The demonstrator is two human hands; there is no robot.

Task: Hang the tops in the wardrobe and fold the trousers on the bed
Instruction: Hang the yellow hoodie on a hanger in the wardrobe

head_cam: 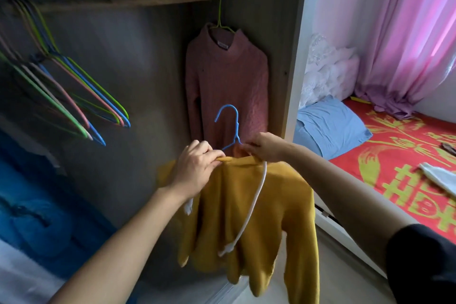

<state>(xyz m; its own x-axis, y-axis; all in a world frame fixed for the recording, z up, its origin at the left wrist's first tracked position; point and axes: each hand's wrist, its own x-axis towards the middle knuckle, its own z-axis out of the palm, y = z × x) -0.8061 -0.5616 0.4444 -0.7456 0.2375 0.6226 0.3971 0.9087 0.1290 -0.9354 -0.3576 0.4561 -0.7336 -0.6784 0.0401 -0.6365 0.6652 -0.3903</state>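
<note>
Closest to you, well below the rail (123, 2), both your hands work at the neck of the yellow top (246, 217). Your left hand (197, 168) has its fingers curled and pinches the left side of the neckline. Your right hand (265, 147) pinches the right side, just beside the shoulder of the blue hanger (233, 126). The hanger's arms go down into the neck opening, and its hook stands up free, well short of the rail. The top's body and sleeves hang loose under your hands, and a white drawstring (256, 195) trails down the front.

So this top looks part-way onto its hanger, not yet hung. You have still to settle the shoulders and lift the hook to the rail.

Behind it, at the rail's right end, a pink sweater (229, 76) already hangs on a green hanger (220, 15), so one top appears done. Towards the rail's left end a bunch of empty hangers (74, 91) waits.

Farthest off, to the right of the rail and beyond the wardrobe's side panel, is the bed (394, 180). A pale cloth (439, 175) lies on its red cover near the edge. Whether that is a pair of trousers you cannot tell, and no folded trousers show, so the folding seems to lie ahead.
</note>
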